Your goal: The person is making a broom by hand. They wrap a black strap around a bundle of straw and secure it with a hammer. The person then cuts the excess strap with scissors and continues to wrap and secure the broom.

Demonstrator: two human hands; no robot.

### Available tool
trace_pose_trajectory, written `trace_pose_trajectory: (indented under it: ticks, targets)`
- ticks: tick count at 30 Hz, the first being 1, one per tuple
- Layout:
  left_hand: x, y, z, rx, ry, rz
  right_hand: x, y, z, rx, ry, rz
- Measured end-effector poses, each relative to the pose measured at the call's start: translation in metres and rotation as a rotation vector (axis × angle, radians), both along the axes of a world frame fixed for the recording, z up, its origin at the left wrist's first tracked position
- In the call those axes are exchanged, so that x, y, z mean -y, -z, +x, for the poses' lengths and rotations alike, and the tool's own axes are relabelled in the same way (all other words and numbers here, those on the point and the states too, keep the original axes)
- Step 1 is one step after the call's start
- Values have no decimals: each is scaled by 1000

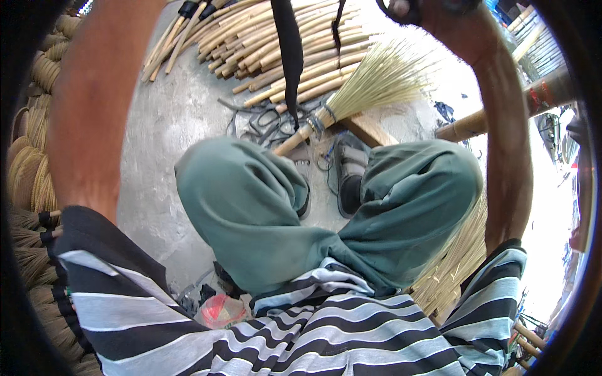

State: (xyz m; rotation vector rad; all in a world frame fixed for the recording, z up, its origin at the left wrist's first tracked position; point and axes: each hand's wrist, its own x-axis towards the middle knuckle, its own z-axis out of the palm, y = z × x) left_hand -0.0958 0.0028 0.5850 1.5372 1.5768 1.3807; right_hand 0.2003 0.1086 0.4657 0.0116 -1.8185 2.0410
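Straw-yellow bristled broom (370, 84) with round wooden handle (291, 143), just past our grey strapped sandals (353, 164)

Bristles slant away-right from the sandals, toward our right hand (439, 17); can't tell its grip, left hand's out of frame.

1. Left of the knees, a bare strip of grey floor (150, 150) gives open room between the left forearm (94, 113) and the green trousers (238, 200).
2. Past that strip, the pile of sticks (282, 41) bars the way across the top.
3. A black strap (288, 56) hangs down the middle in front of the sticks, splitting the approach.
4. The broom (382, 78) lies aslant, its handle reaching toward the knees beside tangled dark strips (260, 122).
5. Between the sandals (350, 168), only a narrow gap opens.
6. At right, a thick pole (552, 93) crosses behind the right forearm (509, 144).
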Motion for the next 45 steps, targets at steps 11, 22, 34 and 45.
trace_pose_trajectory:
  ticks: [11,22,34,45]
  targets:
    - [53,140,39,390,-6,-161,77,34,18,346,264,49]
    - [62,157,49,455,224,-103,78,33,27,370,186,86]
    - [59,157,63,238,112,-99,80,44,16,500,62,117]
    - [80,138,84,-226,151,-188,110,36,36,372,106,-39]
